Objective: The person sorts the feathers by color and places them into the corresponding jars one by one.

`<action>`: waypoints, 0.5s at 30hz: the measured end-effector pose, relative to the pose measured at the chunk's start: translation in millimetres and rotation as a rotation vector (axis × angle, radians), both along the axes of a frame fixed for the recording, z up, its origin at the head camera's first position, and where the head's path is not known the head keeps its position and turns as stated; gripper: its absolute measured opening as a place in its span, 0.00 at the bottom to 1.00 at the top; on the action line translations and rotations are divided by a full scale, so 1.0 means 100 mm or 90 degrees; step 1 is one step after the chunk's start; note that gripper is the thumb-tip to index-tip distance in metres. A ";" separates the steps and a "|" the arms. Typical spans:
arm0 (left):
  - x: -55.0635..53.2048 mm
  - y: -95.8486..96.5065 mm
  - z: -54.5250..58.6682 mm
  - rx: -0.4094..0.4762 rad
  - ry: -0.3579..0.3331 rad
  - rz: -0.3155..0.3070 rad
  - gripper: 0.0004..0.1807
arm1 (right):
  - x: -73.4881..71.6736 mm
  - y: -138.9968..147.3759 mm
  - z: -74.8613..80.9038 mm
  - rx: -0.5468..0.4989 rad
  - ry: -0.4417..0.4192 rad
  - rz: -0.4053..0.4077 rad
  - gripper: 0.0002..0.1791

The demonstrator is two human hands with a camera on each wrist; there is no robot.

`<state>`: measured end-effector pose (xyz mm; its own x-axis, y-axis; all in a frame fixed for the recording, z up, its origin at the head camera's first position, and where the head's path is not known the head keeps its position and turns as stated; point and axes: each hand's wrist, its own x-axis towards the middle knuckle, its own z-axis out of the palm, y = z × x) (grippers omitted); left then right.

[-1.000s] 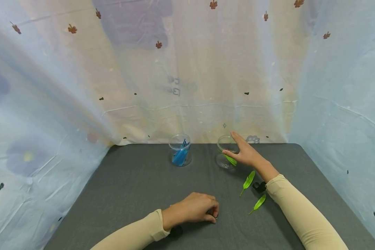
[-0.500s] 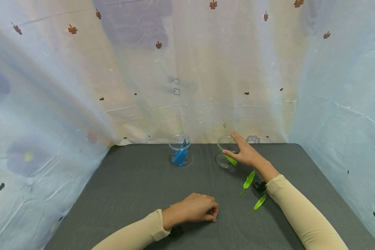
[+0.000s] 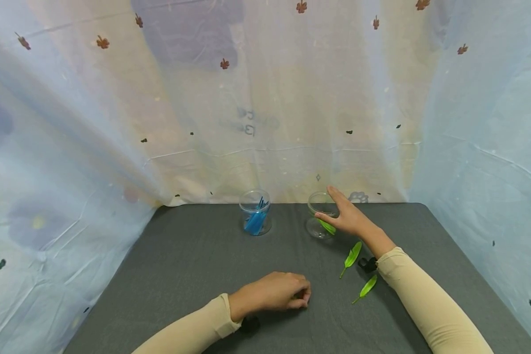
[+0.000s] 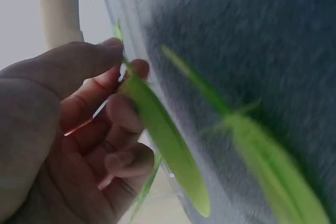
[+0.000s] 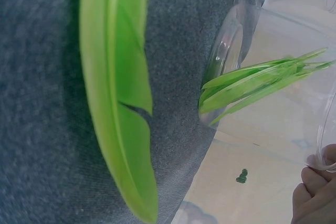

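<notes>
In the left wrist view, my left hand [image 3: 278, 291] pinches a green feather [image 4: 168, 145] by its quill between thumb and fingertips. From the head view that feather is mostly hidden under the hand. My right hand [image 3: 347, 216] reaches to a clear jar [image 3: 315, 227] at the back of the table, thumb at its near side and fingers round its rim. Several green feathers [image 5: 257, 85] lean inside this jar. Two loose green feathers, one farther back [image 3: 351, 257] and one nearer [image 3: 366, 287], lie on the table below the right forearm.
Left of the held jar stands a second clear jar [image 3: 254, 202] with blue feathers [image 3: 255, 222] in it. Both jars are near the far edge of the grey-covered table [image 3: 194, 260]. A patterned curtain [image 3: 283, 98] hangs right behind and along both sides.
My left hand has shifted very slightly upward in the head view and stays low over the table. The right hand, jars and loose feathers keep their places.
</notes>
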<state>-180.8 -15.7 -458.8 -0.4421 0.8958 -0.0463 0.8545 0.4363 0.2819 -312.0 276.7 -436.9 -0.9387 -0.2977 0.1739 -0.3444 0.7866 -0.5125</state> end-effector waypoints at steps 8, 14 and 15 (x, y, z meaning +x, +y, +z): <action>-0.22 -0.06 0.05 0.133 -0.110 0.011 0.04 | 0.00 0.00 -0.01 -0.001 -0.002 0.000 0.63; -0.37 -0.12 0.15 0.211 -0.129 0.056 0.03 | -0.01 0.00 -0.01 0.003 -0.004 -0.001 0.63; -0.39 -0.14 0.17 0.223 -0.130 0.064 0.04 | -0.01 0.00 -0.01 0.004 -0.003 -0.001 0.63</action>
<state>-220.0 -29.6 -442.2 -0.5420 0.8255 0.1575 0.7237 0.3633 0.5867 -313.4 276.3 -437.9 -0.9402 -0.2970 0.1669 -0.3401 0.7903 -0.5096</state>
